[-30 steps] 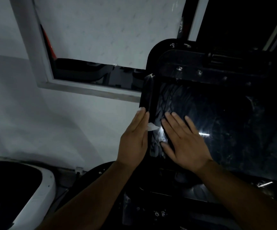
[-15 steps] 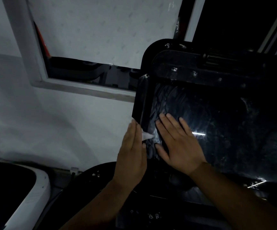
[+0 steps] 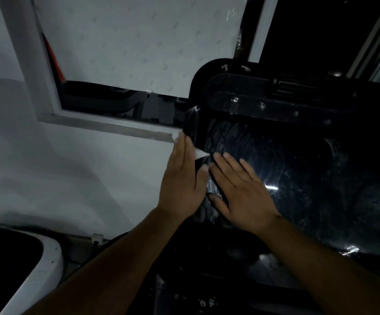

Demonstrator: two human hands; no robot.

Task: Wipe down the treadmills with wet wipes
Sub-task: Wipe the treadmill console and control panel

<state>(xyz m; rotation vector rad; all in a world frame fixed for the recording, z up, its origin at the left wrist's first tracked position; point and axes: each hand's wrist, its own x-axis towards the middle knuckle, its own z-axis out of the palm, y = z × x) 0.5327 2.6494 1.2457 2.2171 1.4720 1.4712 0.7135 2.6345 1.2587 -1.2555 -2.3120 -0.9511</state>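
Fingers of your left hand (image 3: pixel 182 178) lie straight and closed together, pressed along the left rim of the treadmill console (image 3: pixel 309 155). Those of your right hand (image 3: pixel 241 189) are flat and slightly spread on its glossy dark face. Neither hand curls around anything.

Nearest you, both forearms are cut off by the bottom edge. Down to the left of your left wrist sits a white-rimmed curved body (image 3: pixel 48 258) with a dark inside. It is cropped by the corner, and you cannot tell what it is. Below your palms the console's lower part is nearly black, with only a few pale specks showing.

Between your left fingertips and your right ones, a small white corner of the wet wipe (image 3: pixel 199 153) pokes out against the console's rim. The rest of it is hidden under your left hand, so its size and folds cannot be made out. Just right of your right knuckles a bright glint sits on the screen, and faint streaks cross the dark surface around it.

Past your fingertips the console's rounded upper housing fades into shadow. Left of your left fingers stands a white wall (image 3: pixel 48 167). Beyond it are a pale window frame (image 3: pixel 107 123) and a white patterned blind (image 3: pixel 139 42), with dim shapes in the gap below the blind.
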